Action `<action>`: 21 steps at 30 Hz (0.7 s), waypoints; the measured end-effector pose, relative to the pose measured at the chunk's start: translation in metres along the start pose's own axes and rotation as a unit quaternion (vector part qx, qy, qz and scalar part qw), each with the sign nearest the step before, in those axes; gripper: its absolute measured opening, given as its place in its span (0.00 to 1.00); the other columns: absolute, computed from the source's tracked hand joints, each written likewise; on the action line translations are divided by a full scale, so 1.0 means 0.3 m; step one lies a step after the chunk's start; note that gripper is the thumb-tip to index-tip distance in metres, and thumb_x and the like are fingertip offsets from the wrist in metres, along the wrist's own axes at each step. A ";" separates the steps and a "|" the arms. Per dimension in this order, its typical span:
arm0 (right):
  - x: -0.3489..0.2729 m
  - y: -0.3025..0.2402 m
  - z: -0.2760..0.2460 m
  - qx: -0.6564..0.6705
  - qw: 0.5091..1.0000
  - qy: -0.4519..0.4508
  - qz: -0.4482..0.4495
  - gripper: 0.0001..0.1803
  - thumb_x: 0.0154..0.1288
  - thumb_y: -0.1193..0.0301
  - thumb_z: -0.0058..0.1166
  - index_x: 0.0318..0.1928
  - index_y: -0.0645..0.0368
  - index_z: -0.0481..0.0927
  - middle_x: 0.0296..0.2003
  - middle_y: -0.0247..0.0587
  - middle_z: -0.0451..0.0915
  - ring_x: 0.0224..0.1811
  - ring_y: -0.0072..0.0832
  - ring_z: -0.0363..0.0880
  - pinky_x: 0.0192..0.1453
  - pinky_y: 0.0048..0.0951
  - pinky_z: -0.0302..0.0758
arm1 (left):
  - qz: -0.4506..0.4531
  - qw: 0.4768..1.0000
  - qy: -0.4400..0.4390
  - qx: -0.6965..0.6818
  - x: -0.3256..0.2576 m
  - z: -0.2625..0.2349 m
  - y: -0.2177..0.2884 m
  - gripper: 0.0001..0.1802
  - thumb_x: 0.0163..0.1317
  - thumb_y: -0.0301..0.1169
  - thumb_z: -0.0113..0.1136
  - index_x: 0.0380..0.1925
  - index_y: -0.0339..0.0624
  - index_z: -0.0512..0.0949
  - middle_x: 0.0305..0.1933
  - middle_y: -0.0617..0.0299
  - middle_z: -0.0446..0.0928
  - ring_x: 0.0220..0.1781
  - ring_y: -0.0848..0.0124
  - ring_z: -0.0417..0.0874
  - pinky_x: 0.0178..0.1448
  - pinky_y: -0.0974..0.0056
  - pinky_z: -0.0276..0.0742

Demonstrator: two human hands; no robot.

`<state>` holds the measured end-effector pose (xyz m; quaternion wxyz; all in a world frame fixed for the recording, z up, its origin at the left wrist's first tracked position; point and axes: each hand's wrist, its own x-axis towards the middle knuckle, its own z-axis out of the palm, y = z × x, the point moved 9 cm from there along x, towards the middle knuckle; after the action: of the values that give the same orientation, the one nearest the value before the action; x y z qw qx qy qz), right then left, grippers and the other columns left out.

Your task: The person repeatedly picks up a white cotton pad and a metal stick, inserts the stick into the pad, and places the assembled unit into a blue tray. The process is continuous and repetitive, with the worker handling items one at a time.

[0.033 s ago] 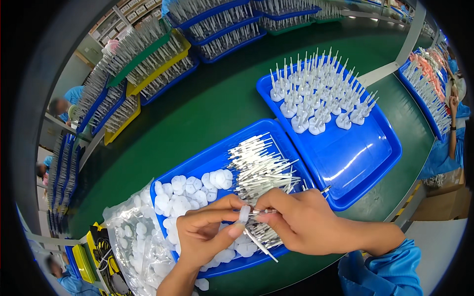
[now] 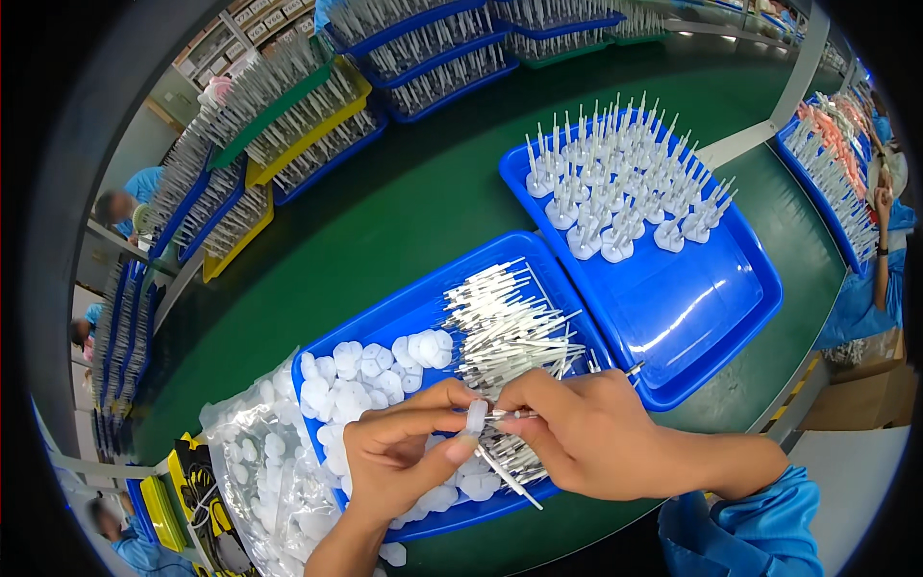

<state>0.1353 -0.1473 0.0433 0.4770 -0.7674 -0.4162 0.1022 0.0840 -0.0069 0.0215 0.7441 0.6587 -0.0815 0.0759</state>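
Disc (image 2: 476, 416), unmoved since the previous frame, sits pinched by the left hand (image 2: 399, 447) toward the tray (image 2: 413, 310)'s near edge, the right hand (image 2: 611, 433) closed on a thin part (image 2: 499, 414) beside it, so work seems unfinished.

At the upper left of the frame, I see small white rectangular labels (image 2: 274, 19) in slanting rows on a pale rack (image 2: 213, 58). The clearest bear short dark codes of letters and digits; others are too small for me to read.
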 end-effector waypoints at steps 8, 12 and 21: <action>-0.010 -0.018 0.000 -0.041 0.997 0.047 -0.045 0.08 0.63 0.76 0.58 0.40 0.61 0.72 0.20 0.46 0.79 0.19 0.44 0.80 0.19 0.40 0.70 | -0.013 0.999 0.016 0.047 -0.018 0.002 -0.012 0.17 0.52 0.14 0.70 0.44 0.29 0.84 0.49 0.44 0.84 0.55 0.60 0.82 0.63 0.54 0.74; 0.013 -0.014 -0.008 -0.020 0.994 0.065 -0.080 0.08 0.62 0.77 0.59 0.41 0.60 0.76 0.27 0.45 0.79 0.28 0.42 0.80 0.29 0.39 0.73 | 0.069 0.988 0.019 0.135 -0.009 0.004 0.037 0.20 0.51 0.16 0.73 0.46 0.31 0.83 0.53 0.43 0.82 0.56 0.58 0.83 0.62 0.55 0.77; 0.019 -0.031 -0.023 -0.006 0.992 0.067 -0.107 0.07 0.60 0.76 0.61 0.38 0.60 0.78 0.35 0.42 0.75 0.36 0.41 0.77 0.38 0.38 0.74 | 0.186 0.949 0.023 0.253 -0.003 0.032 0.116 0.21 0.48 0.19 0.75 0.45 0.33 0.83 0.59 0.40 0.77 0.56 0.54 0.83 0.56 0.57 0.81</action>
<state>0.1378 -0.1457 0.0561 0.5076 -0.7262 -0.4637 -0.0038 0.0752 -0.0123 0.0560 0.5274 0.7967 -0.1635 0.2456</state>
